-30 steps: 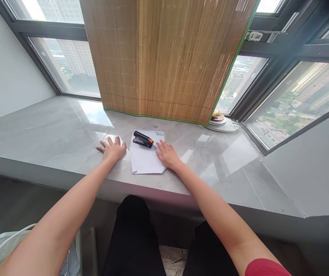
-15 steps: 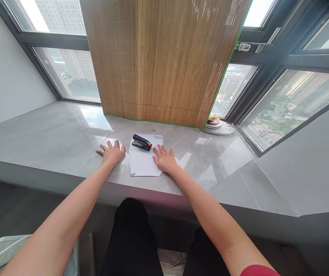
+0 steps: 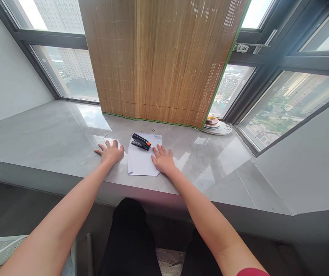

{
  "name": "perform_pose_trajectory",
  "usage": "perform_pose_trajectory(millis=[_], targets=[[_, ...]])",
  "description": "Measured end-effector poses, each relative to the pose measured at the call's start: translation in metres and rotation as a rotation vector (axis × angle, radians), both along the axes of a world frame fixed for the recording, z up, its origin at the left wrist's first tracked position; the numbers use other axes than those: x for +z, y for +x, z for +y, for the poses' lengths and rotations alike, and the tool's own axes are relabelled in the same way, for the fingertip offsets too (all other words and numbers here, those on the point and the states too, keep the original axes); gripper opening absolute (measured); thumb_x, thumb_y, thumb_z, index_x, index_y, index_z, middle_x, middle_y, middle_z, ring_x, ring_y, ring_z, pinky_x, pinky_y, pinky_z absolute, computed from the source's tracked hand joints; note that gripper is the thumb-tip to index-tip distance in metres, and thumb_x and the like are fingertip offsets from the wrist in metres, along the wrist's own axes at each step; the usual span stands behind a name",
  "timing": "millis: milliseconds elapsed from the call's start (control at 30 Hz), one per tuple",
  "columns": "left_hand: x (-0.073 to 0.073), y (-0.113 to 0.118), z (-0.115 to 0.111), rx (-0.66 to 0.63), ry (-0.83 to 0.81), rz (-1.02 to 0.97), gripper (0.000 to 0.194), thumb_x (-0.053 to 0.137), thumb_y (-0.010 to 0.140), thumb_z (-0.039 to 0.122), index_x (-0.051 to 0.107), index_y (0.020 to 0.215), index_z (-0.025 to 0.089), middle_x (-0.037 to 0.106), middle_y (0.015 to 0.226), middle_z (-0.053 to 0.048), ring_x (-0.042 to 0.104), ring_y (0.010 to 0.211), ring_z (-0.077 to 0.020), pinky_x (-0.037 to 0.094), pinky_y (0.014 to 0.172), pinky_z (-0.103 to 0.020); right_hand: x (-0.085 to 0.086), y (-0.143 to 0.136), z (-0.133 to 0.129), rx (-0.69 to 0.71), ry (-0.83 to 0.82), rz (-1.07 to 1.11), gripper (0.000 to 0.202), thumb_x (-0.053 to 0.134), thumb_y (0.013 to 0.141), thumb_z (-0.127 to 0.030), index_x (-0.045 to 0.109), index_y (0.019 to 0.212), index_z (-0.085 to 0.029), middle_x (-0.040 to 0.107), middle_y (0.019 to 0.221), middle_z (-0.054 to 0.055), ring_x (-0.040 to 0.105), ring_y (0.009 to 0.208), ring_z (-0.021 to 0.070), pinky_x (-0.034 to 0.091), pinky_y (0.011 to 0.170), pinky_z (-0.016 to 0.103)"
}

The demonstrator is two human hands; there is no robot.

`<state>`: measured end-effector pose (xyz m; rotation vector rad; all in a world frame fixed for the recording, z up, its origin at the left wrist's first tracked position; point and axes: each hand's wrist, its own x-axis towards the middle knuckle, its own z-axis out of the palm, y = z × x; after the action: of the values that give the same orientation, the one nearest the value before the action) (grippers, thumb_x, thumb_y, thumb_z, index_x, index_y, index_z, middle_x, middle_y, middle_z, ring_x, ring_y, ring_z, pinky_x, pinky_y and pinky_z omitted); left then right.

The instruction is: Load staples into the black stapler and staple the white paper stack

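A black stapler (image 3: pixel 141 142) with an orange part at its right end lies on white paper (image 3: pixel 143 163), near the paper's top edge. The paper rests on the grey window ledge, with some print in its upper right corner. My left hand (image 3: pixel 111 153) lies on the ledge to the left of the paper, fingers spread, holding nothing. On the paper's right edge rests my right hand (image 3: pixel 162 159), fingers spread and flat, its tips close to the stapler but apart from it.
Behind the paper, a bamboo blind (image 3: pixel 158 69) hangs down to the ledge (image 3: pixel 52 134). Two small staple-like bits (image 3: pixel 153 130) lie just beyond the paper. Stacked round discs (image 3: pixel 214 125) sit by the right window. A white basket (image 3: pixel 0 249) stands low at left.
The whole view has shifted slightly. Both hands, the stapler and the paper keep their places relative to one another.
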<state>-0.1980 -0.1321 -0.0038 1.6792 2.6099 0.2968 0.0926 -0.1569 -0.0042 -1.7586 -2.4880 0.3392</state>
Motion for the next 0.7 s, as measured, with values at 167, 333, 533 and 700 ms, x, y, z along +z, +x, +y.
perform_pose_trajectory(millis=[167,333,533,700], targets=[[-0.001,-0.001,0.0,-0.005,0.002,-0.008,0.071,0.029,0.105,0.059,0.049,0.162,0.022,0.029,0.174,-0.028,0.017,0.158,-0.0635,0.013,0.116,-0.088,0.003,0.005,-0.005,-0.011,-0.006,-0.017,0.069,0.018,0.112,-0.051,0.022,0.176,-0.023,0.01,0.183,0.006,0.009,0.171,0.0256,0.007,0.133,0.07],[0.0,0.0,0.0,-0.002,0.001,-0.014,0.071,0.03,0.105,0.059,0.048,0.162,0.022,0.029,0.174,-0.027,0.016,0.159,-0.063,0.013,0.116,-0.089,0.004,0.045,-0.021,-0.051,-0.016,-0.106,0.067,0.017,0.113,-0.048,0.021,0.176,-0.024,0.01,0.183,0.008,0.012,0.17,0.0282,0.008,0.127,0.08],[0.005,0.002,-0.003,-0.005,-0.015,-0.012,0.07,0.026,0.106,0.057,0.049,0.161,0.021,0.028,0.174,-0.028,0.016,0.159,-0.0637,0.015,0.115,-0.089,0.005,0.11,-0.044,-0.096,-0.018,-0.19,0.066,0.016,0.114,-0.046,0.021,0.176,-0.024,0.009,0.183,0.006,0.011,0.17,0.0279,0.01,0.126,0.082],[0.007,0.002,-0.004,0.005,-0.017,0.008,0.07,0.027,0.105,0.056,0.05,0.162,0.021,0.029,0.174,-0.027,0.018,0.159,-0.0617,0.012,0.119,-0.085,-0.002,0.134,-0.051,-0.129,0.0,-0.18,0.066,0.016,0.114,-0.047,0.021,0.176,-0.027,0.011,0.183,0.007,0.012,0.17,0.0304,0.013,0.125,0.083]])
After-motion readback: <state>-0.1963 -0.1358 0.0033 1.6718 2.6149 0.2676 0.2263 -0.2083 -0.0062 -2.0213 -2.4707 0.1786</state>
